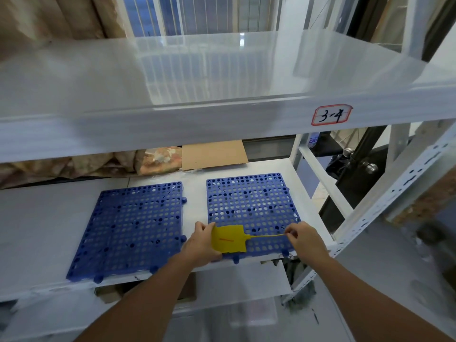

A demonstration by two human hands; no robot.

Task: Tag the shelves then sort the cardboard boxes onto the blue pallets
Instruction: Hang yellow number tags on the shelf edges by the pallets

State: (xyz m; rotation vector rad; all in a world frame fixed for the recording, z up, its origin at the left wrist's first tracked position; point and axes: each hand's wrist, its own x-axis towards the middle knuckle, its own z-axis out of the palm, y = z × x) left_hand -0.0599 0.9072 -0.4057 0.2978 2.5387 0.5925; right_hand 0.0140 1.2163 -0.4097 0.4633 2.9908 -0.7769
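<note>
A white shelf [172, 119] spans the upper frame, a red-bordered label [332, 115] reading "3-4" on its front edge at right. On the lower shelf [49, 218], mid-frame, lie two blue pallets, left [128, 228] and right [251, 206], a flat cardboard piece [213, 154] behind them. At lower centre both forearms reach in: the left hand [201, 243] grips the yellow tag [229, 238] by its left edge, the right hand [304, 239] pinches the tag's thin strap end, stretched over the right pallet's front edge
</note>
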